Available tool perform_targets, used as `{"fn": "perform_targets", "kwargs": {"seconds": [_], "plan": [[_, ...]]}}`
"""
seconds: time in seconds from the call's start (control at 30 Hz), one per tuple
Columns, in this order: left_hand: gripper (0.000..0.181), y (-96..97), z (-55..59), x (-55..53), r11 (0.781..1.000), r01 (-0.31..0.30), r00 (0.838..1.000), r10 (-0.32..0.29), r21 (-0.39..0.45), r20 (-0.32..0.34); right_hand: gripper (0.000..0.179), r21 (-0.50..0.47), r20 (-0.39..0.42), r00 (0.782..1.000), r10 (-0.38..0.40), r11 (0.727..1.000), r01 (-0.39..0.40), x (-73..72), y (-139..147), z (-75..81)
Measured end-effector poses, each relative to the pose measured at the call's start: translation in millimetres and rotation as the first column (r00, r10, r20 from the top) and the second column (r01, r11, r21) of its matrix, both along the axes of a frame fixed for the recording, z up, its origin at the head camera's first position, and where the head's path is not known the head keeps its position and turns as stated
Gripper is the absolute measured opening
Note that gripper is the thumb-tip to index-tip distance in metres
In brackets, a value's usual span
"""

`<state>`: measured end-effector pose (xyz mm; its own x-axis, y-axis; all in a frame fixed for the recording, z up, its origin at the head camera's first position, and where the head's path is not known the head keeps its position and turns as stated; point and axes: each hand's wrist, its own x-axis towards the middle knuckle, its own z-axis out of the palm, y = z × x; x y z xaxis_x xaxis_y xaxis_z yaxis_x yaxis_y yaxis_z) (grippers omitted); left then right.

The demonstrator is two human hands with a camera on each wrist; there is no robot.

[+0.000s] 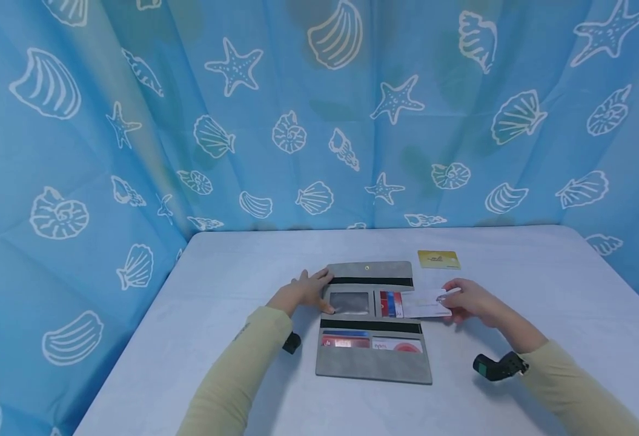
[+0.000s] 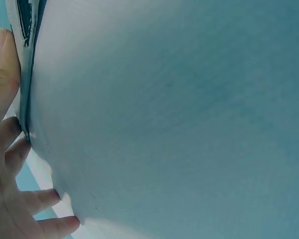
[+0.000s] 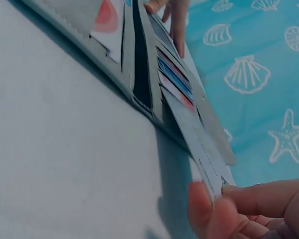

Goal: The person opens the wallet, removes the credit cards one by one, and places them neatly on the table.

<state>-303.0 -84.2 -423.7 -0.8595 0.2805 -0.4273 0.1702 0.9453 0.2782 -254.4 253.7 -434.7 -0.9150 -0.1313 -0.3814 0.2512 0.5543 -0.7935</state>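
Observation:
A grey wallet (image 1: 372, 367) lies unfolded on the white table, with cards in several of its slots. My right hand (image 1: 474, 301) pinches the outer end of a white card (image 1: 425, 304) between thumb and fingers. The card's other end sits in a slot on the right of the middle panel, beside red and blue cards (image 3: 175, 77). My left hand (image 1: 307, 292) rests on the wallet's left edge with fingers spread, its thumb near the clear window (image 1: 350, 302). In the left wrist view, its fingers (image 2: 10, 67) touch that edge.
A gold card (image 1: 438, 260) lies on the table (image 1: 254, 260) behind the wallet, to the right. More cards fill the lower panel's slots, among them a white-and-red card (image 1: 397, 344). A blue curtain (image 1: 275, 72) with shell prints hangs behind the table and along the left.

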Motion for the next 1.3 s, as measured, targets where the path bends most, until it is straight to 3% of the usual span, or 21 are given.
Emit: {"fn": "perform_targets", "kwargs": {"seconds": [0.37, 0.9, 1.3], "plan": [[0.088, -0.7, -2.3, 0.8, 1.0, 0.019, 1.0, -0.019, -0.008, -0.017, 0.054, -0.045, 0.014, 1.0, 0.008, 0.999, -0.008, 2.3, 32, 7.8], [0.088, -1.5, -1.1, -0.6, 1.0, 0.009, 1.0, -0.009, -0.004, -0.002, 0.066, -0.061, 0.018, 0.997, -0.074, 0.995, 0.075, -9.8, 57, 28.6], [0.088, -0.6, 1.4, 1.0, 1.0, 0.001, 1.0, -0.001, 0.003, 0.007, 0.065, -0.042, -0.087, 0.981, -0.173, 0.985, 0.17, -26.8, 76, 30.8]]}}
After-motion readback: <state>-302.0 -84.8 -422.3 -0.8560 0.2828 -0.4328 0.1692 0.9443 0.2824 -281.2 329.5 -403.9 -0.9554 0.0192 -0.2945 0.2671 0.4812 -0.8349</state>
